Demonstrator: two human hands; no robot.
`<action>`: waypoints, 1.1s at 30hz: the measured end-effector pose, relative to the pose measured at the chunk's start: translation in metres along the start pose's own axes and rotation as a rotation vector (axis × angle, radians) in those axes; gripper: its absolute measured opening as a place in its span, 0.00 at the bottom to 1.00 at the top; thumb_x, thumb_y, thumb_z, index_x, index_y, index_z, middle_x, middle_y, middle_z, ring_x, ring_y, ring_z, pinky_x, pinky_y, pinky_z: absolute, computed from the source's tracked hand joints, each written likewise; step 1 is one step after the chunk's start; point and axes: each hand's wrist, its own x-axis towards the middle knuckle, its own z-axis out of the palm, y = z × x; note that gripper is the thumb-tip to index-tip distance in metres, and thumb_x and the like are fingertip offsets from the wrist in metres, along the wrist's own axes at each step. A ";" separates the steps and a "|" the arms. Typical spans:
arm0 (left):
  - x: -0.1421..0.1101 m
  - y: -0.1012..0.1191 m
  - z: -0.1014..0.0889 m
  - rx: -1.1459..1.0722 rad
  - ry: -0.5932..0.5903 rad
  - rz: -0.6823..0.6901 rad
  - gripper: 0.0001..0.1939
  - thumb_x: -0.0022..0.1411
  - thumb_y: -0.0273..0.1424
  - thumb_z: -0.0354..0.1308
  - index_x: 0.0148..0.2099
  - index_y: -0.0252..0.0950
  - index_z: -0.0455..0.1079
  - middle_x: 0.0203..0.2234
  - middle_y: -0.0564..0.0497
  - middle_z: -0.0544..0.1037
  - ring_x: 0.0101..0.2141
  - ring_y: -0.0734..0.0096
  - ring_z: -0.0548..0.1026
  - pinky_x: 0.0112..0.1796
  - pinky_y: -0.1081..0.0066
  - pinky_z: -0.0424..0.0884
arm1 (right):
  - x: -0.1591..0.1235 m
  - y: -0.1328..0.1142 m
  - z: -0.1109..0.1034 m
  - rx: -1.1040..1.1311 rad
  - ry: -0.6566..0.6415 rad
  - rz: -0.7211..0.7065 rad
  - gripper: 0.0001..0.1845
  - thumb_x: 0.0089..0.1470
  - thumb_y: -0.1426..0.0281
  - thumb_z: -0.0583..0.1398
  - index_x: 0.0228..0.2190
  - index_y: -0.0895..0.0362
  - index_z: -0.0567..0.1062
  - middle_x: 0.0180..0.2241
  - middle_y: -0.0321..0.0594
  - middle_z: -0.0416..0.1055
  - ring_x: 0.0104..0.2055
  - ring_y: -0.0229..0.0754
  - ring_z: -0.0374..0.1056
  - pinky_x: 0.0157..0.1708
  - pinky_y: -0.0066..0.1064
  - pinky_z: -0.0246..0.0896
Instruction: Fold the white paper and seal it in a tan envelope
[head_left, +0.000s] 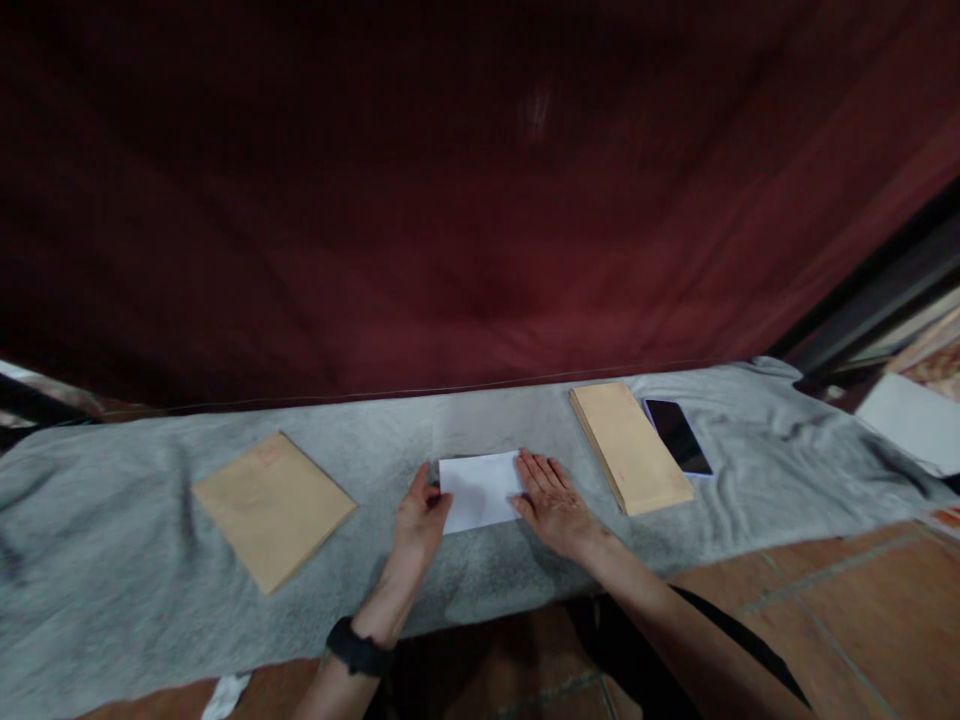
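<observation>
A small white sheet of paper [480, 490], which looks folded, lies on the grey cloth [480, 580] in front of me. At its left edge is my left hand [420, 515], thumb on the paper, index finger stretched forward and the other fingers curled at the edge. My right hand [555, 505] rests flat on the paper's right end, fingers extended. To the left lies a brown envelope [274, 510], turned at an angle, with faint red print. A stack of brown envelopes [634, 447] sits right of my right hand.
A dark-screened phone [679, 437] lies beside the envelope stack. Behind the cloth hangs a dark red curtain [480, 250]. Brown floor tiles [855, 600] show in front, with a small white scrap [225, 695] at lower left. Something white [911, 420] stands at far right.
</observation>
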 end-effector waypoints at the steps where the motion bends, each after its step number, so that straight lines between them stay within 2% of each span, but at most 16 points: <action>1: 0.001 0.003 -0.001 -0.052 -0.026 -0.017 0.26 0.50 0.28 0.60 0.53 0.32 0.70 0.26 0.53 0.78 0.25 0.70 0.74 0.28 0.71 0.71 | 0.001 0.001 0.000 0.027 -0.005 0.003 0.34 0.67 0.57 0.48 0.66 0.63 0.54 0.68 0.49 0.50 0.70 0.49 0.45 0.68 0.48 0.41; 4: -0.001 0.018 -0.006 -0.160 -0.113 -0.014 0.16 0.50 0.34 0.62 0.42 0.33 0.75 0.29 0.49 0.80 0.28 0.69 0.76 0.31 0.70 0.72 | 0.009 0.009 -0.003 0.178 0.016 0.042 0.33 0.66 0.57 0.49 0.66 0.60 0.54 0.67 0.49 0.53 0.69 0.48 0.47 0.66 0.48 0.46; 6: -0.002 0.029 -0.009 -0.171 -0.124 0.027 0.13 0.50 0.37 0.63 0.36 0.34 0.74 0.29 0.50 0.80 0.29 0.69 0.76 0.32 0.71 0.72 | 0.017 0.016 -0.008 0.351 0.082 0.106 0.35 0.64 0.58 0.52 0.67 0.59 0.52 0.65 0.50 0.57 0.67 0.48 0.53 0.63 0.47 0.53; 8: -0.003 0.038 -0.011 -0.139 -0.077 0.107 0.11 0.51 0.38 0.63 0.33 0.35 0.73 0.26 0.52 0.78 0.28 0.70 0.75 0.32 0.71 0.71 | 0.025 0.023 -0.018 0.555 0.180 0.158 0.37 0.62 0.60 0.55 0.67 0.58 0.51 0.61 0.51 0.64 0.62 0.49 0.63 0.58 0.45 0.61; 10: -0.003 0.044 -0.013 -0.052 -0.005 0.232 0.10 0.53 0.38 0.62 0.33 0.37 0.73 0.27 0.52 0.78 0.30 0.69 0.75 0.36 0.69 0.72 | 0.031 0.026 -0.032 0.709 0.268 0.153 0.33 0.62 0.63 0.55 0.65 0.56 0.58 0.53 0.47 0.73 0.55 0.47 0.69 0.53 0.42 0.66; 12: -0.005 0.047 -0.014 0.054 0.025 0.382 0.08 0.57 0.37 0.59 0.34 0.38 0.73 0.32 0.50 0.79 0.36 0.65 0.76 0.43 0.65 0.72 | 0.034 0.024 -0.047 0.757 0.315 0.107 0.21 0.62 0.64 0.54 0.55 0.52 0.72 0.46 0.43 0.77 0.51 0.46 0.72 0.52 0.40 0.67; 14: -0.007 0.048 -0.017 0.141 -0.003 0.518 0.06 0.60 0.34 0.56 0.34 0.39 0.73 0.36 0.49 0.80 0.41 0.64 0.76 0.47 0.62 0.70 | 0.031 0.020 -0.062 0.765 0.328 0.054 0.16 0.62 0.66 0.53 0.43 0.51 0.79 0.42 0.40 0.79 0.48 0.45 0.73 0.50 0.38 0.67; 17: -0.010 0.045 -0.026 0.233 -0.098 0.660 0.08 0.64 0.31 0.51 0.35 0.40 0.71 0.39 0.48 0.80 0.44 0.65 0.76 0.48 0.62 0.71 | 0.023 0.014 -0.076 0.804 0.305 0.003 0.15 0.60 0.69 0.53 0.34 0.52 0.81 0.36 0.39 0.79 0.42 0.43 0.74 0.45 0.35 0.69; 20: -0.008 0.038 -0.037 0.326 -0.200 0.718 0.09 0.65 0.30 0.48 0.36 0.40 0.70 0.44 0.48 0.80 0.48 0.65 0.76 0.50 0.62 0.71 | 0.016 0.012 -0.078 0.772 0.252 -0.042 0.15 0.58 0.72 0.53 0.30 0.53 0.80 0.31 0.37 0.77 0.38 0.42 0.74 0.43 0.34 0.68; 24: -0.002 0.021 -0.045 0.428 -0.306 0.668 0.08 0.62 0.27 0.48 0.37 0.41 0.68 0.48 0.48 0.79 0.49 0.65 0.76 0.50 0.62 0.73 | 0.014 0.007 -0.067 0.668 0.152 -0.063 0.18 0.58 0.76 0.51 0.38 0.52 0.80 0.38 0.37 0.78 0.42 0.41 0.74 0.45 0.32 0.68; 27: 0.001 0.011 -0.045 0.486 -0.371 0.627 0.11 0.61 0.26 0.45 0.38 0.41 0.69 0.49 0.48 0.79 0.50 0.65 0.76 0.51 0.61 0.74 | 0.014 -0.004 -0.055 0.512 0.100 -0.108 0.21 0.61 0.75 0.50 0.48 0.51 0.77 0.47 0.37 0.77 0.51 0.40 0.71 0.52 0.33 0.66; 31: 0.002 0.005 -0.045 0.565 -0.457 0.631 0.16 0.62 0.23 0.42 0.41 0.41 0.71 0.52 0.49 0.77 0.53 0.67 0.74 0.53 0.61 0.73 | 0.009 -0.023 -0.030 0.300 0.054 -0.143 0.24 0.66 0.67 0.50 0.62 0.54 0.65 0.61 0.41 0.65 0.64 0.42 0.59 0.63 0.40 0.55; 33: 0.002 0.004 -0.044 0.616 -0.445 0.650 0.19 0.62 0.21 0.42 0.42 0.41 0.72 0.52 0.48 0.77 0.54 0.66 0.73 0.54 0.60 0.72 | 0.004 -0.031 -0.015 0.191 0.048 -0.114 0.28 0.66 0.64 0.51 0.65 0.58 0.59 0.66 0.45 0.56 0.67 0.46 0.53 0.65 0.44 0.51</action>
